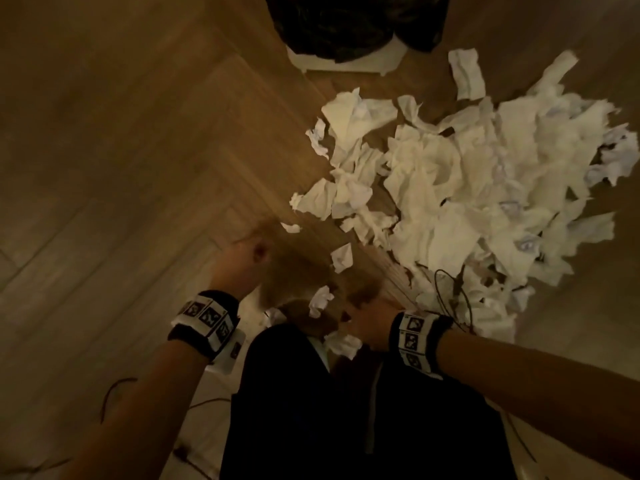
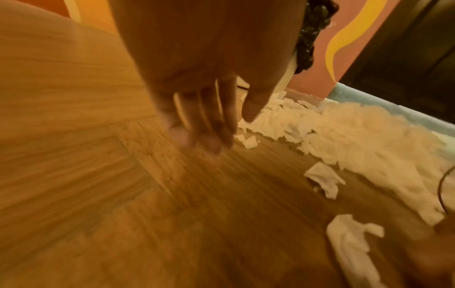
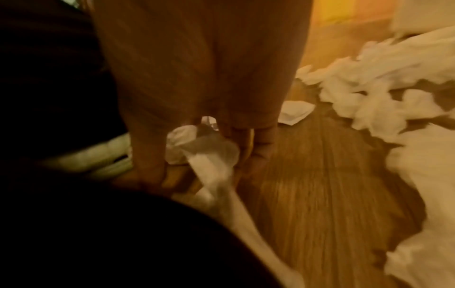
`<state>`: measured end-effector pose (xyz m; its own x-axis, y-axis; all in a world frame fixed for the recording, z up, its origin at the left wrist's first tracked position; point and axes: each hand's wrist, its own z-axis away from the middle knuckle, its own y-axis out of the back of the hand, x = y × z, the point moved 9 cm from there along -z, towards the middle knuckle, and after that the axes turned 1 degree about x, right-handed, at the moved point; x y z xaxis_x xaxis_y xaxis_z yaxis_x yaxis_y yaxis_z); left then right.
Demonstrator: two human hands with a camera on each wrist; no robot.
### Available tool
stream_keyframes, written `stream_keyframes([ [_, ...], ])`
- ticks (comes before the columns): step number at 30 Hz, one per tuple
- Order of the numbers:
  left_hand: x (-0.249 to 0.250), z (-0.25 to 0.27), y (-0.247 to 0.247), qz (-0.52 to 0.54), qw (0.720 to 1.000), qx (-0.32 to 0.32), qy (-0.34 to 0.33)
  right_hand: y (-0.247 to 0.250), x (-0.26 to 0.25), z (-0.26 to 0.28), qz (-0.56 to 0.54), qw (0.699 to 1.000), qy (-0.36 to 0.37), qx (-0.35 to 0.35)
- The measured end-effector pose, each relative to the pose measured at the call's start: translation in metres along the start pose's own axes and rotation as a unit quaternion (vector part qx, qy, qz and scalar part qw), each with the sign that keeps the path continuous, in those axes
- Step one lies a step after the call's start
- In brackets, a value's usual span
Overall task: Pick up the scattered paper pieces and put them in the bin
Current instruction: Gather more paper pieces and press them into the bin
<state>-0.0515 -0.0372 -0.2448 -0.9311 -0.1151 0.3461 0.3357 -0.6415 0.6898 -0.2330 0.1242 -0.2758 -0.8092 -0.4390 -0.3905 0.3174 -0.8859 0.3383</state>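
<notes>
The left hand [image 2: 197,81] hangs over the wooden floor [image 2: 86,155] with its fingers [image 2: 209,140] stretched downward, a little apart, and it holds nothing. The right hand [image 3: 202,93] is low near the floor, close to the person's dark trousers [image 3: 74,243], and its fingers [image 3: 147,165] curl around a crumpled white paper piece [image 3: 211,152]; the view is blurred, so how firm the grip is I cannot tell. The big pile of paper pieces [image 1: 485,188] lies on the floor ahead of the right hand and to its right side, and some small single pieces [image 1: 343,258] lie between the two hands and the pile. The bin [image 1: 349,32], white with a black bag in it, stands beyond the pile, far ahead of both hands. A thin dark cable [image 1: 450,299] lies over the near edge of the pile, just beside the right wrist band [image 1: 415,341].
</notes>
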Motion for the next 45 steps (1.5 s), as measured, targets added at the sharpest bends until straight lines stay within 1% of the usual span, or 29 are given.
stream_keyframes([
  [3, -0.022, 0.011, -0.036, -0.125, 0.984, -0.114, 0.05, 0.02, -0.002, -0.006, -0.057, 0.998, -0.007, 0.015],
  [5, -0.042, 0.017, -0.057, -0.144, 0.971, -0.172, 0.081, 0.041, 0.014, -0.009, -0.081, 0.994, -0.04, 0.054],
  [7, -0.056, 0.024, -0.076, -0.109, 0.963, -0.224, 0.107, 0.072, 0.043, -0.001, -0.138, 0.978, -0.095, 0.123],
  [8, -0.062, 0.031, -0.087, -0.063, 0.953, -0.262, 0.139, 0.096, 0.055, 0.01, -0.149, 0.968, -0.103, 0.172],
  [10, -0.062, 0.049, -0.104, 0.05, 0.919, -0.329, 0.211, 0.144, 0.079, 0.038, -0.17, 0.935, -0.119, 0.287],
  [11, -0.059, 0.056, -0.111, 0.078, 0.904, -0.355, 0.225, 0.164, 0.091, 0.053, -0.178, 0.912, -0.133, 0.345],
  [12, -0.054, 0.061, -0.115, 0.083, 0.896, -0.373, 0.228, 0.18, 0.099, 0.069, -0.182, 0.89, -0.148, 0.39],
  [13, -0.052, 0.061, -0.117, 0.063, 0.897, -0.379, 0.22, 0.189, 0.103, 0.083, -0.184, 0.873, -0.165, 0.42],
  [15, -0.049, 0.053, -0.117, 0.013, 0.906, -0.376, 0.193, 0.194, 0.099, 0.105, -0.178, 0.852, -0.185, 0.455],
  [16, -0.045, 0.049, -0.117, -0.008, 0.909, -0.378, 0.176, 0.19, 0.093, 0.111, -0.167, 0.85, -0.186, 0.464],
  [18, -0.033, 0.039, -0.114, -0.01, 0.92, -0.365, 0.146, 0.169, 0.074, 0.105, -0.167, 0.872, -0.163, 0.431],
  [19, -0.023, 0.031, -0.109, 0.012, 0.93, -0.345, 0.128, 0.151, 0.061, 0.092, -0.174, 0.896, -0.141, 0.384],
  [21, 0.003, 0.014, -0.096, 0.149, 0.942, -0.286, 0.092, 0.111, 0.031, 0.061, -0.164, 0.946, -0.085, 0.266],
  [22, 0.017, 0.008, -0.086, 0.242, 0.932, -0.256, 0.086, 0.093, 0.018, 0.048, -0.164, 0.962, -0.061, 0.212],
  [23, 0.029, 0.003, -0.075, 0.323, 0.915, -0.226, 0.085, 0.079, 0.007, 0.037, -0.167, 0.972, -0.041, 0.163],
  [25, 0.049, -0.004, -0.056, 0.401, 0.892, -0.188, 0.084, 0.063, -0.004, 0.018, -0.191, 0.976, -0.021, 0.097],
  [27, 0.055, -0.012, -0.042, 0.394, 0.903, -0.153, 0.075, 0.06, -0.004, 0.007, -0.256, 0.965, -0.02, 0.062],
  [29, 0.049, -0.02, -0.033, 0.36, 0.923, -0.12, 0.063, 0.062, -0.001, 0.001, -0.331, 0.943, 0.0, 0.038],
  [30, 0.043, -0.022, -0.031, 0.339, 0.932, -0.113, 0.062, 0.066, 0.003, -0.001, -0.372, 0.927, 0.014, 0.044],
  [32, 0.034, -0.025, -0.032, 0.299, 0.944, -0.126, 0.061, 0.087, 0.026, 0.002, -0.439, 0.889, -0.003, 0.131],
  [33, 0.032, -0.022, -0.035, 0.262, 0.952, -0.146, 0.056, 0.098, 0.045, 0.006, -0.475, 0.857, -0.032, 0.195],
  [34, 0.03, -0.021, -0.041, 0.211, 0.96, -0.176, 0.051, 0.104, 0.068, 0.011, -0.526, 0.807, -0.068, 0.257],
  [36, 0.033, -0.013, -0.057, 0.129, 0.96, -0.246, 0.039, 0.108, 0.107, 0.026, -0.623, 0.689, -0.112, 0.353],
  [37, 0.039, -0.012, -0.062, 0.112, 0.958, -0.262, 0.013, 0.11, 0.12, 0.036, -0.627, 0.66, -0.125, 0.394],
  [38, 0.047, -0.015, -0.063, 0.11, 0.961, -0.254, -0.021, 0.115, 0.129, 0.047, -0.587, 0.67, -0.138, 0.433],
  [39, 0.054, -0.02, -0.059, 0.121, 0.965, -0.229, -0.052, 0.124, 0.132, 0.061, -0.514, 0.702, -0.147, 0.469],
  [41, 0.057, -0.031, -0.036, 0.16, 0.973, -0.15, -0.065, 0.142, 0.123, 0.075, -0.319, 0.782, -0.144, 0.516],
  [43, 0.05, -0.046, -0.004, 0.157, 0.985, -0.033, -0.067, 0.154, 0.11, 0.069, -0.162, 0.834, -0.143, 0.508],
  [45, 0.035, -0.056, 0.022, 0.155, 0.983, 0.063, -0.073, 0.162, 0.115, 0.043, -0.113, 0.869, -0.167, 0.451],
])
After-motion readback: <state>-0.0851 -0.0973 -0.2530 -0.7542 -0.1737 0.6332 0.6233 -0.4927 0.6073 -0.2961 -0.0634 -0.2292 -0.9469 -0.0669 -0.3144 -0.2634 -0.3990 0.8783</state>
